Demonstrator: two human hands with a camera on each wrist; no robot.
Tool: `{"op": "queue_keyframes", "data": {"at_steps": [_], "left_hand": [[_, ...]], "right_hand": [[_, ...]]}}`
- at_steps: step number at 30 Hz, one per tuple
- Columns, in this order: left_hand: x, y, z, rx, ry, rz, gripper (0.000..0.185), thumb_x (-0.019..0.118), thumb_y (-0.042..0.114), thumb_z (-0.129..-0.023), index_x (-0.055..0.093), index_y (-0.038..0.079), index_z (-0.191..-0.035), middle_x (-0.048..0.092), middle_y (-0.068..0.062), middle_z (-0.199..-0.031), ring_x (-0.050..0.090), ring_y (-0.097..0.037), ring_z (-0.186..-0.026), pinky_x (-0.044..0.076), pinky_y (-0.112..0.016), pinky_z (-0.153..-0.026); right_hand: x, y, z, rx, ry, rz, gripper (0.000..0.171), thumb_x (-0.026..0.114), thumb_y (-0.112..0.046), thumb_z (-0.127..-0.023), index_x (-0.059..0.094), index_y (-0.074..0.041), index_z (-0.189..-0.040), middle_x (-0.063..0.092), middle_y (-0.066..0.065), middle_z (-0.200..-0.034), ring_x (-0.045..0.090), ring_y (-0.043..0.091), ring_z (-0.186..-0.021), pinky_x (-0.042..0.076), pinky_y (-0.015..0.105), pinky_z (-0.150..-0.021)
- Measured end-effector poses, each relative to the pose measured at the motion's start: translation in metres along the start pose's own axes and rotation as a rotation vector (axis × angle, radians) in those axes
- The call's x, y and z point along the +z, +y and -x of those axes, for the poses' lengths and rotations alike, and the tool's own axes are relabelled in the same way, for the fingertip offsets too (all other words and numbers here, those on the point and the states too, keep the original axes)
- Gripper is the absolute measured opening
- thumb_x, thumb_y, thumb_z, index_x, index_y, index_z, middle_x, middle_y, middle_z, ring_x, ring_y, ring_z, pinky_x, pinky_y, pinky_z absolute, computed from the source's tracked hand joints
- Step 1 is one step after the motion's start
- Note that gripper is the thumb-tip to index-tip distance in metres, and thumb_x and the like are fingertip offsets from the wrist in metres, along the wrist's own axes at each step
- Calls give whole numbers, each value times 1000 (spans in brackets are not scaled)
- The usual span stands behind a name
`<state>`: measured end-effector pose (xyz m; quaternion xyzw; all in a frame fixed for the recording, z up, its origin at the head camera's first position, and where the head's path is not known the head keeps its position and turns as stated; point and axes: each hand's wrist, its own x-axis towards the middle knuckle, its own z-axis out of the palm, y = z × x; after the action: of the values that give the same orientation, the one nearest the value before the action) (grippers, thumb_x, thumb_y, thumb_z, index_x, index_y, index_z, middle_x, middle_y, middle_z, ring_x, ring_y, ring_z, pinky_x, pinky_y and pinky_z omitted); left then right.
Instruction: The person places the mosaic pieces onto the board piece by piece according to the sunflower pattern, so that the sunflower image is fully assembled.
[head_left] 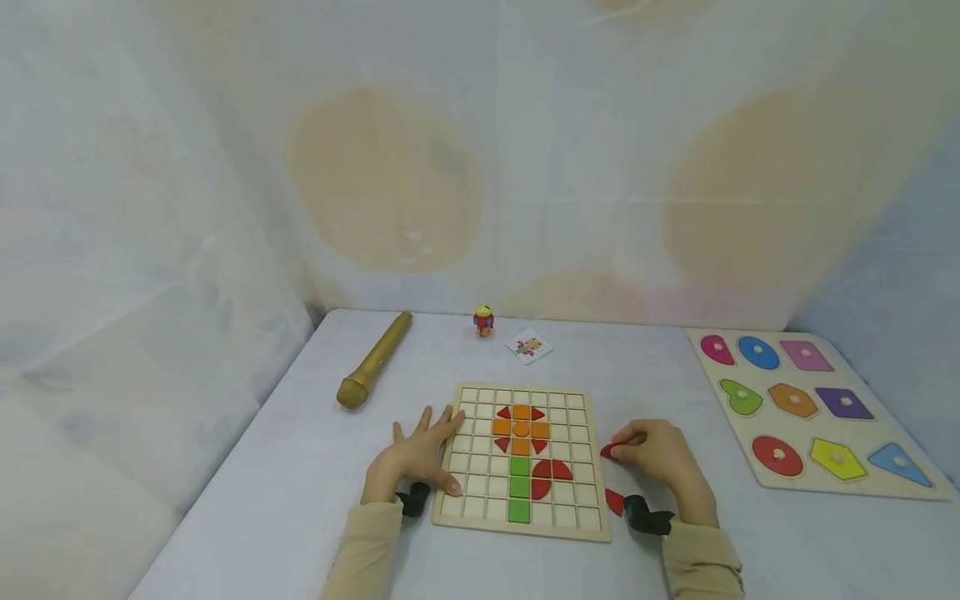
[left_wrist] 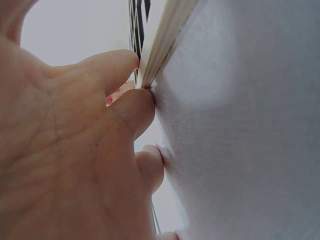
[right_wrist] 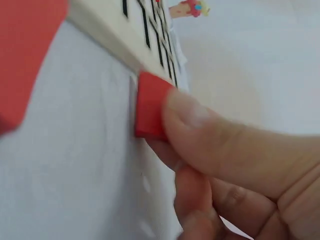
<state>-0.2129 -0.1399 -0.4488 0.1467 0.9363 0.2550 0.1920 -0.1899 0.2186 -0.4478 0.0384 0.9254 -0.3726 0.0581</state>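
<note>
A wooden grid board (head_left: pixel 480 523) lies on the table between the hands. Orange squares with an orange disc (head_left: pixel 521 429), small red triangles, green squares (head_left: pixel 519 487) and red quarter-circle pieces (head_left: pixel 542 488) sit in its cells. My left hand (head_left: pixel 412 458) rests spread at the board's left edge, its thumb on the board; in the left wrist view its fingers touch the rim. Just off the right edge, my right hand (head_left: pixel 660 454) pinches a red block (right_wrist: pixel 151 107) between thumb and fingers. Another red quarter-circle piece (head_left: pixel 614 502) lies beside the board, near the right wrist.
A gold microphone (head_left: pixel 378 354) lies at the back left. Behind the board are a small toy figure (head_left: pixel 483 321) and a pattern card (head_left: pixel 528 346). A wooden shape puzzle (head_left: pixel 757 392) with knobbed pieces lies at the right. Cloth walls enclose the table.
</note>
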Motion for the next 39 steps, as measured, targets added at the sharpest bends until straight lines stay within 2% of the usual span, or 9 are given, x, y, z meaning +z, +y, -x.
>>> {"op": "queue_keyframes", "data": {"at_steps": [6, 10, 16, 20, 24, 27, 30, 33, 39], "left_hand": [[0, 0, 0, 0, -1, 1, 117, 90, 29, -59, 24, 19, -155, 10, -8, -164, -5, -39, -151, -16, -76, -106], [-1, 0, 0, 3, -2, -5, 117, 90, 30, -59, 24, 19, -155, 10, -9, -164, -4, -39, -151, -15, -76, -106], [-1, 0, 0, 5, -11, -6, 117, 90, 30, -60, 23, 19, -155, 10, -8, -164, -5, -39, -151, -15, -76, -106], [-2, 2, 1, 4, -10, 2, 116, 90, 29, -60, 24, 19, -155, 10, -8, -164, -5, -39, -151, -15, -76, -106], [-3, 3, 2, 1, -8, 6, 116, 90, 29, -60, 25, 19, -155, 10, -8, -164, -5, -38, -151, -16, -75, -106], [-3, 3, 3, 1, -7, 10, 115, 90, 28, -60, 25, 19, -155, 10, -7, -164, -5, -38, -151, -16, -75, -107], [-3, 3, 2, 4, -5, 7, 114, 90, 28, -61, 25, 18, -155, 11, -7, -164, -5, -38, -151, -16, -74, -107], [-4, 3, 3, 5, -5, 1, 114, 90, 28, -61, 25, 19, -155, 11, -7, -164, -5, -37, -151, -16, -74, -107], [-4, 3, 3, 8, -6, -7, 114, 90, 28, -61, 25, 17, -154, 11, -8, -164, -4, -39, -151, -16, -75, -107]], "right_hand": [[11, -22, -2, -4, 37, -118, 18, 75, -16, -83, 74, -4, -97, 75, 10, -91, 61, 17, -82, 45, 26, -64], [33, -49, -1, -56, 35, -150, 14, 76, -17, -82, 75, -7, -92, 75, 6, -88, 61, 16, -82, 46, 24, -68], [67, -82, 1, -153, -18, -204, 5, 76, -12, -82, 74, -10, -86, 74, 1, -85, 59, 12, -75, 47, 24, -64], [76, -91, 4, -224, -31, -136, 13, 68, -9, -88, 74, -11, -99, 72, 4, -94, 55, 12, -71, 44, 23, -60], [78, -93, 6, -280, -47, -62, 27, 54, -4, -95, 71, -9, -115, 67, 13, -111, 47, 16, -70, 37, 23, -58], [79, -94, 5, -269, -61, -67, 27, 47, -1, -98, 69, -5, -113, 65, 15, -111, 44, 17, -69, 36, 23, -58], [80, -94, 4, -218, -63, -94, 22, 46, -5, -98, 65, -3, -109, 62, 9, -91, 42, 15, -64, 35, 23, -55], [80, -94, 4, -172, -65, -117, 15, 51, -12, -97, 63, -4, -103, 57, 3, -77, 46, 14, -62, 38, 24, -54], [83, -95, 6, -143, -48, -165, 13, 62, -19, -93, 65, -7, -95, 64, 3, -85, 54, 14, -74, 45, 24, -62]]}}
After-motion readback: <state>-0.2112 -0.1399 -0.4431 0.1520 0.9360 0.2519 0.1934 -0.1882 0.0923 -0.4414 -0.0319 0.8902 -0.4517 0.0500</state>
